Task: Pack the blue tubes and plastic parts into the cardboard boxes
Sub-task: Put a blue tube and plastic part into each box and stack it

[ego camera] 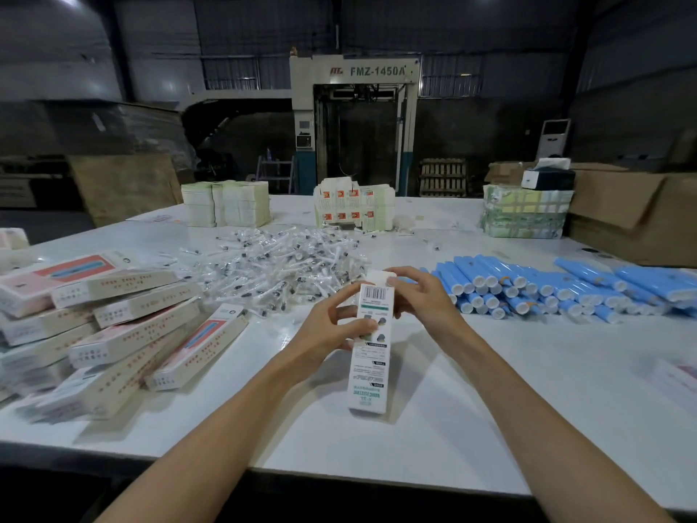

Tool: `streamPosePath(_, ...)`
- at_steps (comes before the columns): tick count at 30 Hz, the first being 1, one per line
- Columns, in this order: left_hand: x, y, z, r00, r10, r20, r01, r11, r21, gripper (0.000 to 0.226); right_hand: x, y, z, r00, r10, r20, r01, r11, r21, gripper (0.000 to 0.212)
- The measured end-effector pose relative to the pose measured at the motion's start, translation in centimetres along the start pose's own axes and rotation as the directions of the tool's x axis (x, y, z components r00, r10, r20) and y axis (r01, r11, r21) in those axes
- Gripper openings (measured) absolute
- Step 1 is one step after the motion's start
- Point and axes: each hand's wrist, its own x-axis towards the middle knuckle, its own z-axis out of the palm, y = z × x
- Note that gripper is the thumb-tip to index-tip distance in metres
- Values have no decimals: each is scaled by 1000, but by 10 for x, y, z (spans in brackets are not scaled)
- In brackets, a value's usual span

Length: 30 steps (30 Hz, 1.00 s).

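A white table (415,428) is viewed from above, with 2 bare forearms reaching across it. At the middle, 1 long white cardboard box (371,349) is held tilted, barcode end up. It is grasped along its left side by the curled fingers and thumb of the left hand (332,326), and its white end flap (378,276) is pinched by the right hand (422,300). Just behind the hands, a loose pile of clear-wrapped plastic parts (279,266) is spread, partly blocked from view by the box and fingers. To the right, the blue tubes (547,288) are laid in a heap with white caps facing the viewer. To the left, closed boxes (113,326) are heaped at crossed angles. Along the far edge, 3 stacks of flat cartons (226,203) are lined up, the right one taped into a bundle. Beside it a brown carton (633,213) is set, with a tissue box (547,175) nearby. A machine marked FMZ-1450A (354,118) is seen in the dim hall behind. The lower boxes of the heap are blurred and cut off at the left edge, so only about 9 can be counted. The tubes and the parts are too many and too overlapped to be counted. It cannot be told whether the held box's lower end touches the table.
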Motion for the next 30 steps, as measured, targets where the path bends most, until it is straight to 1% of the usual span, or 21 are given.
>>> streamPosePath(2,-1,0,0,1000,-3,8,3,1000,5,61,-1,-2,0,999,-39,-4,39,999,-32,15)
streamPosePath(4,-1,1,-1,1000,-9,-13,9,1000,6,58,-1,-6,1,996,-86,-5,85,993,-81,16)
streamPosePath(6,-2,2,-1,999,-3,-39,4,1000,19,56,-2,-8,1,991,-128,23,130,984,-125,18)
streamPosePath(9,-3,2,-1,997,13,-76,-10,999,38,57,-5,-11,0,987,-133,87,141,985,-95,21)
streamPosePath(12,-3,3,-1,996,16,-89,-13,999,31,62,-8,-14,4,989,-85,122,86,996,-5,26)
streamPosePath(14,-4,3,-1,998,18,-60,-16,999,38,64,-8,-14,6,995,-57,81,56,998,12,26)
streamPosePath(16,-5,4,-1,999,24,-26,-23,998,54,67,-5,-12,6,999,-26,42,25,1000,5,23)
streamPosePath(18,-6,5,-1,999,30,-16,-29,997,71,70,-3,-12,3,998,29,64,-31,999,30,21)
streamPosePath(22,-7,6,0,1000,22,-11,-21,996,87,73,-1,-11,-1,982,149,113,-164,977,140,11)
streamPosePath(25,-8,6,1,1000,16,-9,-15,997,79,75,2,-10,-2,975,198,104,-215,960,180,8)
streamPosePath(30,-8,7,-1,1000,12,17,-14,996,91,79,2,-12,-3,960,252,119,-271,945,186,3)
